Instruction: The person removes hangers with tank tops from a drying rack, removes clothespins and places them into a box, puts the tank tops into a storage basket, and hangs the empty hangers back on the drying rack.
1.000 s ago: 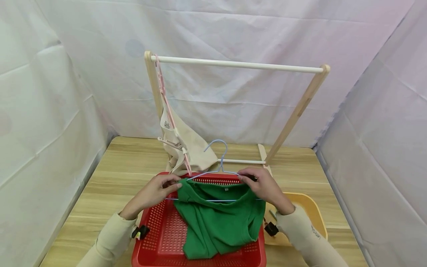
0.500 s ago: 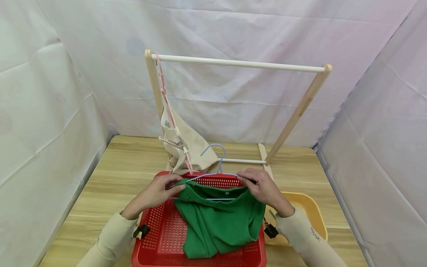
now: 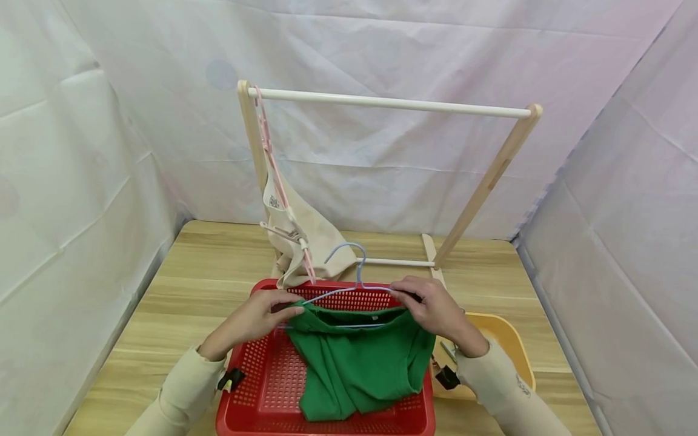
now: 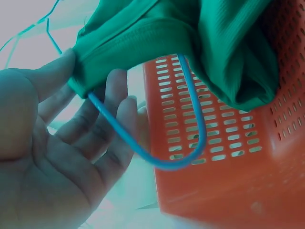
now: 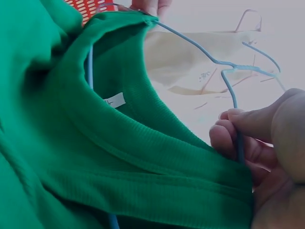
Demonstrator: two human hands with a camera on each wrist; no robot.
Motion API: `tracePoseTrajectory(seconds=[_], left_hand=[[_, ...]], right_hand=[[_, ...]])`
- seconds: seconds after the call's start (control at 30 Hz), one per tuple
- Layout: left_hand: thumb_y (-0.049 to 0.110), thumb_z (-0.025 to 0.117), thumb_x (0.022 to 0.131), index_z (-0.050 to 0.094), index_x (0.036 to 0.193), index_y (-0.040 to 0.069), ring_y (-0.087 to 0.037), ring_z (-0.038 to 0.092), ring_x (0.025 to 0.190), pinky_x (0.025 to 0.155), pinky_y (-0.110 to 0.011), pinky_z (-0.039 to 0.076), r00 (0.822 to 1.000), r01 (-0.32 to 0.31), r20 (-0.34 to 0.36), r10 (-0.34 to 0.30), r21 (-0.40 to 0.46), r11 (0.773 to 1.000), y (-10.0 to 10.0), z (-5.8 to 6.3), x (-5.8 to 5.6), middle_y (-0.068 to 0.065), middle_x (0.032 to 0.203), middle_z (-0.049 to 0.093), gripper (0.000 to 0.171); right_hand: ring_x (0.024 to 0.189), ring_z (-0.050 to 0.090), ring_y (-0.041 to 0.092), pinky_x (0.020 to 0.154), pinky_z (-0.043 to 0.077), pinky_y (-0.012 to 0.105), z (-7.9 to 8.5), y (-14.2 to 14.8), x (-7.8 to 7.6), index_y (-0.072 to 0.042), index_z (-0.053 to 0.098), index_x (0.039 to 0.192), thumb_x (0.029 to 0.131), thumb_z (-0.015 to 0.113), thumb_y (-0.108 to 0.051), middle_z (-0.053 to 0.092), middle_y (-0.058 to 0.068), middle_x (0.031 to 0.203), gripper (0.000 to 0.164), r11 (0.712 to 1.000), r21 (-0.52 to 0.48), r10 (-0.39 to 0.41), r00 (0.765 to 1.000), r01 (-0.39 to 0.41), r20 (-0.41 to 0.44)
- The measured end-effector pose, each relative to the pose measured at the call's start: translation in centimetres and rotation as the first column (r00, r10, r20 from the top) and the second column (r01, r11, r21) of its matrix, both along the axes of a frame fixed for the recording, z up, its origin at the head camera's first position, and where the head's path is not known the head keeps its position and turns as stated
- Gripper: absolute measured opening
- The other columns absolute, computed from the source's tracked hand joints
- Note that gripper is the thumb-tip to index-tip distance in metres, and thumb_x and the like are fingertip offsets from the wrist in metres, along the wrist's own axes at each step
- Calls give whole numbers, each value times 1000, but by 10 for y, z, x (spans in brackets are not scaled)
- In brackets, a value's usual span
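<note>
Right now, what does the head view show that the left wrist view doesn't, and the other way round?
Only the head view: the yellow tray and the right sleeve. Only the left wrist view: the palm of the left hand and the full curve at one end of the blue hanger. Both: the green garment, the red basket, and parts of that hand and hanger.

Forearms (image 3: 182,387) angle inward from the bottom edge; left hand (image 3: 259,316) and right hand (image 3: 436,309) both pinch, lower centre.
</note>
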State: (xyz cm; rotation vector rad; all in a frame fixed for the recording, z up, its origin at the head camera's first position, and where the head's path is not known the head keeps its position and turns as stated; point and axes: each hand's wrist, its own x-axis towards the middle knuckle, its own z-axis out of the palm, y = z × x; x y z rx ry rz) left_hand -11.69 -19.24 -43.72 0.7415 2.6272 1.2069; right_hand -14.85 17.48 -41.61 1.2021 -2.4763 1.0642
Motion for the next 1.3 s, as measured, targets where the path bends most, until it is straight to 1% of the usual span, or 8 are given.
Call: tracePoseTrajectory(seconds=[0.2, 0.4, 0.67, 0.83, 0.93, 1.07, 1.17, 1.3], left_hand=[[24, 64, 98, 75, 109, 20, -4, 55, 80, 70, -22, 49, 998, 60, -8, -60, 10, 998, -2, 0, 1, 9, 98, 70, 17], [22, 64, 97, 77, 104, 19, -4, 58, 82, 72, -23, 50, 995, 96, -18, -96, 23, 995, -4, 0, 2, 7, 98, 73, 15], [22, 64, 97, 77, 107, 19, -3, 60, 83, 73, -23, 51, 998, 68, -8, -68, 7, 998, -7, 2, 6, 8, 99, 73, 17], [21, 65, 97, 78, 100, 19, -3, 54, 70, 65, -23, 48, 998, 64, -3, -64, 12, 998, -9, 1, 6, 4, 87, 69, 14], [20, 64, 97, 78, 95, 18, -3, 51, 67, 63, -23, 47, 997, 70, -18, -70, 7, 998, -10, 1, 7, 4, 83, 67, 14], [19, 64, 97, 77, 92, 19, -2, 51, 69, 64, -22, 47, 996, 77, -43, -78, -17, 997, -11, 1, 7, 6, 82, 66, 14], [19, 64, 97, 77, 90, 19, -3, 51, 69, 65, -22, 46, 995, 81, -55, -83, -33, 996, -12, 1, 7, 6, 80, 65, 15], [17, 64, 97, 78, 92, 19, -3, 53, 73, 67, -23, 47, 994, 84, -67, -86, -39, 996, -14, 1, 8, 8, 85, 68, 15]], right_hand=[[72, 57, 2, 63, 49, 21, 8, 6, 3, -10, 74, 105, 93, 66, -1, 71, -3, 91, 17, 1000, 7, 9, 1000, -9, 8], [70, 58, 3, 63, 49, 21, 11, 10, 2, -8, 74, 105, 93, 66, 0, 71, -2, 90, 17, 1000, 6, 17, 1000, -17, 6], [71, 61, 6, 64, 53, 23, 12, 18, 0, -8, 73, 104, 92, 66, 2, 69, -4, 87, 18, 1000, -7, 1, 999, -1, 39], [70, 64, 9, 63, 53, 21, 12, 23, -3, -6, 73, 102, 92, 65, 5, 69, -2, 85, 17, 1000, -24, 13, 998, -12, 65], [69, 62, 8, 63, 51, 21, 13, 26, -4, -10, 72, 100, 93, 64, 4, 67, -3, 81, 18, 1000, -6, 9, 997, -8, 70], [68, 59, 6, 61, 49, 22, 14, 31, -6, -14, 72, 100, 94, 64, 1, 66, -4, 79, 18, 1000, 15, -22, 996, 20, 91], [68, 60, 5, 60, 50, 23, 14, 36, -7, -12, 73, 102, 94, 64, 2, 67, -3, 80, 18, 999, 11, -45, 993, 44, 107], [69, 63, 7, 60, 51, 22, 13, 41, -9, -9, 73, 103, 93, 64, 3, 69, -2, 80, 19, 999, -6, -52, 991, 53, 123]])
